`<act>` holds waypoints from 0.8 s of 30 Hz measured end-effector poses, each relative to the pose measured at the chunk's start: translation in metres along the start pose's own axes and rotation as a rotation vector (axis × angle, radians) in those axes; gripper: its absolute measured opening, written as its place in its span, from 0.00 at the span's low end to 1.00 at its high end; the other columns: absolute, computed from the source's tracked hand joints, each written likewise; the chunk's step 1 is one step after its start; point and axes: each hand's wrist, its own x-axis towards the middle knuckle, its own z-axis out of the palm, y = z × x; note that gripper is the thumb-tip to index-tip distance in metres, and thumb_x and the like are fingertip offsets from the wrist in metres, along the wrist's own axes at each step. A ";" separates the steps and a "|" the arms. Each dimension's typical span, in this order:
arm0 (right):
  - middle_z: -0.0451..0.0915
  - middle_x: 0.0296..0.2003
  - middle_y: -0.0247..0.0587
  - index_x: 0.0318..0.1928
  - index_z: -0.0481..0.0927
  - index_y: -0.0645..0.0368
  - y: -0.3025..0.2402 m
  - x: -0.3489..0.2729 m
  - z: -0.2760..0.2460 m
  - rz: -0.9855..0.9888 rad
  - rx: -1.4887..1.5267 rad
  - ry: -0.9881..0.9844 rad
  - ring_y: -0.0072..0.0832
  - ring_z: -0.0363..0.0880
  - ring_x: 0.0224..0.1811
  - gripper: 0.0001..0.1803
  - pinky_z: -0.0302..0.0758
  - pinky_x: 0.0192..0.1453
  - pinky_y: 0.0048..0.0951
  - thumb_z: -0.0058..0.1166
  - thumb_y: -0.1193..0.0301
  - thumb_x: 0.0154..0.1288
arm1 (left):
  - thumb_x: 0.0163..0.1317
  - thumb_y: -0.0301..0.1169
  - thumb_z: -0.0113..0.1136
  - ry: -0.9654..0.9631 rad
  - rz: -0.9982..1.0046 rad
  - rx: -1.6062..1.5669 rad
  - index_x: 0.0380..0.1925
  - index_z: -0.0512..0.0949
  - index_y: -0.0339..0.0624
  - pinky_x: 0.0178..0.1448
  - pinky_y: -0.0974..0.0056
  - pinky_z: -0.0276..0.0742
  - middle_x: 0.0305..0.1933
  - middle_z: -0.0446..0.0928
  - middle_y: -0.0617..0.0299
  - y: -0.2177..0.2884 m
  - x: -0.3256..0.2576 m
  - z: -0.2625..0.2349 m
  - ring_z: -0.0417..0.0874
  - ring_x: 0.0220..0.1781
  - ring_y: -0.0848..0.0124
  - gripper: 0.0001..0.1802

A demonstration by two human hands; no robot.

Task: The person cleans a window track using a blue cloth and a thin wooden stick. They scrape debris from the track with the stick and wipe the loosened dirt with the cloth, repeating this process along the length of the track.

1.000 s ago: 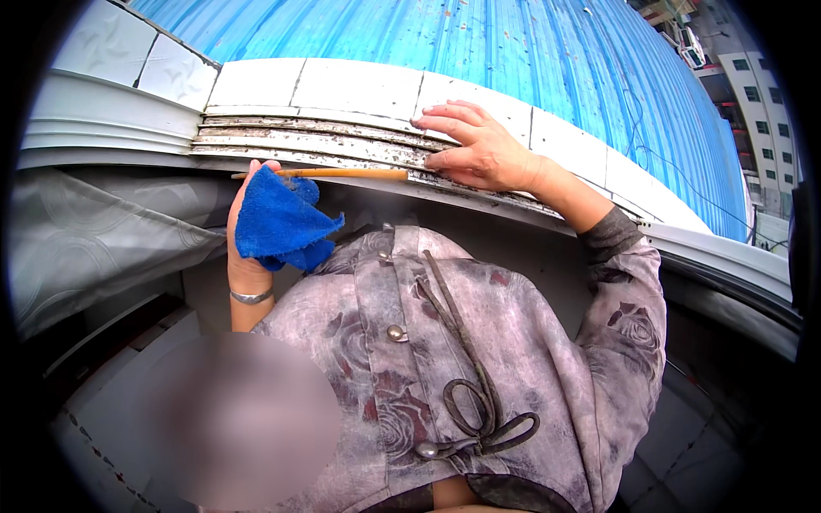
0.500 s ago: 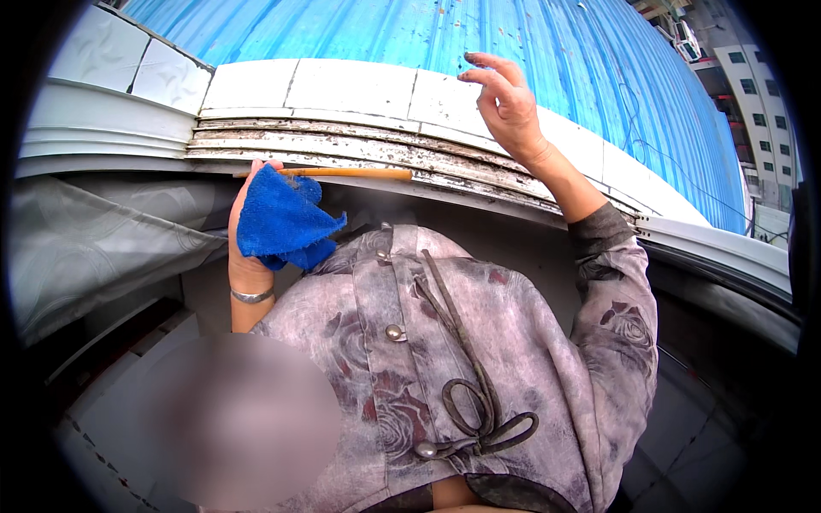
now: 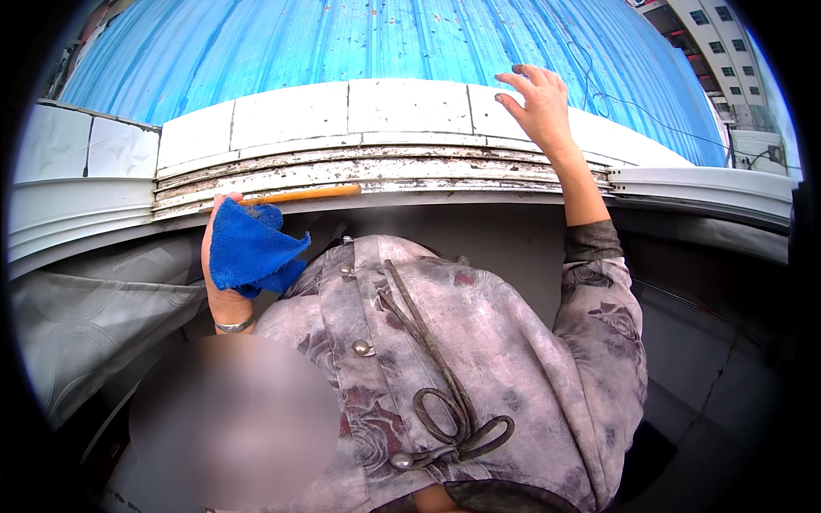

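My left hand (image 3: 208,231) is at the inner edge of a dirty white window track (image 3: 410,165), closed on a bright blue cloth (image 3: 248,244). The cloth drapes over most of the palm and hides the fingers' exact hold. From the same hand an orange-yellow stick (image 3: 312,193) points right along the track's near edge; its left end is out of sight. Past the track, my right hand (image 3: 540,107) is raised over the white tiled sill (image 3: 410,109), holding nothing. Its fingers are apart and bent, with dark smudges on the tips.
Beyond the sill spreads a blue corrugated metal roof (image 3: 342,51), with a thin dark cable (image 3: 650,111) over it. White frame pieces (image 3: 77,214) close off the left side. A grey patterned curtain (image 3: 103,316) hangs at lower left. Buildings (image 3: 727,51) stand far right.
The whole view has shifted, putting the sill lower and my left hand farther left. My right hand has moved right and down, its fingers spreading. The cloth and stick stay in my left hand.
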 end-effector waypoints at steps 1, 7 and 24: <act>0.78 0.45 0.33 0.37 0.83 0.50 0.002 -0.006 -0.008 -0.035 0.014 -0.062 0.35 0.74 0.49 0.08 0.64 0.59 0.42 0.62 0.65 0.56 | 0.75 0.42 0.42 -0.012 -0.014 0.001 0.44 0.74 0.38 0.30 0.72 0.77 0.27 0.78 0.61 0.001 0.002 0.003 0.80 0.27 0.73 0.18; 0.78 0.35 0.38 0.41 0.80 0.58 -0.010 -0.048 -0.049 0.041 0.235 -0.512 0.37 0.76 0.41 0.12 0.73 0.48 0.36 0.61 0.73 0.54 | 0.75 0.42 0.42 0.045 -0.037 0.068 0.45 0.74 0.39 0.34 0.70 0.79 0.31 0.78 0.61 0.001 0.005 0.031 0.81 0.30 0.73 0.18; 0.73 0.22 0.40 0.30 0.73 0.64 -0.058 -0.103 -0.108 0.777 0.727 0.679 0.18 0.67 0.17 0.26 0.64 0.21 0.17 0.38 0.53 0.76 | 0.74 0.45 0.41 -0.407 -0.356 0.192 0.58 0.68 0.36 0.51 0.58 0.83 0.45 0.79 0.51 -0.038 0.051 0.110 0.83 0.47 0.64 0.25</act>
